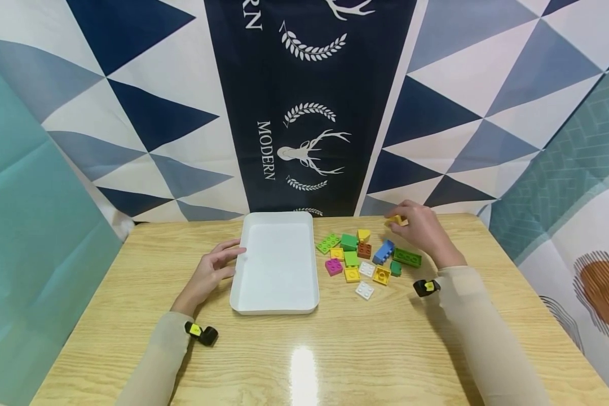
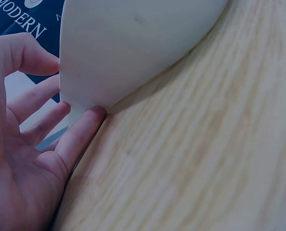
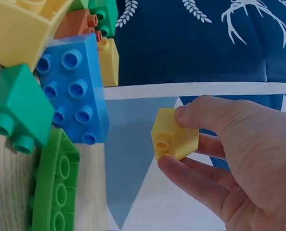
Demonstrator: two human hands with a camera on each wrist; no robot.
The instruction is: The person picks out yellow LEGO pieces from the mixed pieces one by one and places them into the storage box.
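Note:
A shallow white tray (image 1: 279,265) lies at the middle left of the wooden table. My left hand (image 1: 215,270) is at its left side, loosely bent fingers touching the rim and outer wall (image 2: 133,53). At the back right, my right hand (image 1: 418,225) pinches a small yellow toy building brick (image 3: 174,134) between thumb and fingers, studs showing at one end. Left of it lies a loose group of bricks, among them a blue brick (image 1: 384,252), a dark green one (image 1: 407,257) and a small green one (image 3: 20,106).
The other bricks lie between tray and right hand, including a magenta brick (image 1: 334,267), a brown one (image 1: 364,250) and a white one (image 1: 365,290). Behind the table (image 1: 264,361) hangs a patterned cloth (image 1: 309,186); panels stand at both sides.

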